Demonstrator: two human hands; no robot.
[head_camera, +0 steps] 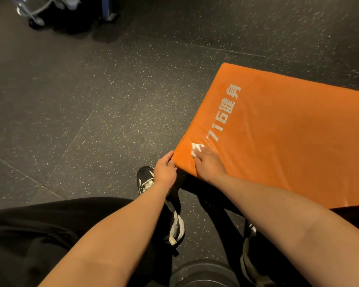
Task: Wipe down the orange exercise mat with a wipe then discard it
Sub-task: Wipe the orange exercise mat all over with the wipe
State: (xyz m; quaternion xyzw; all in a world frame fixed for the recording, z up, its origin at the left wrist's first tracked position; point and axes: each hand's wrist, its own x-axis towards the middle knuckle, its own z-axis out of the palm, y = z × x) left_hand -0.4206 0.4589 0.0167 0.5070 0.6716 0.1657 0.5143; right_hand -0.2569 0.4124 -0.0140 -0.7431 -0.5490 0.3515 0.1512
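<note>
Your right hand [209, 162] clutches the wipe [196, 149] on the mat [288, 141], at its near corner — your left hand [164, 170] grips that corner.

Gym. Black speckled rubber floor tiles [71, 100] with visible seams; thick orange exercise mat [288, 131] with printed lettering "716健身" [224, 114]; chrome equipment frame [33, 9] top left; dark round disc [203, 274], possibly weight plate, bottom edge.

The right hand [209, 162] half hides the wipe [195, 149]; the orange mat [288, 131] is cropped.
</note>
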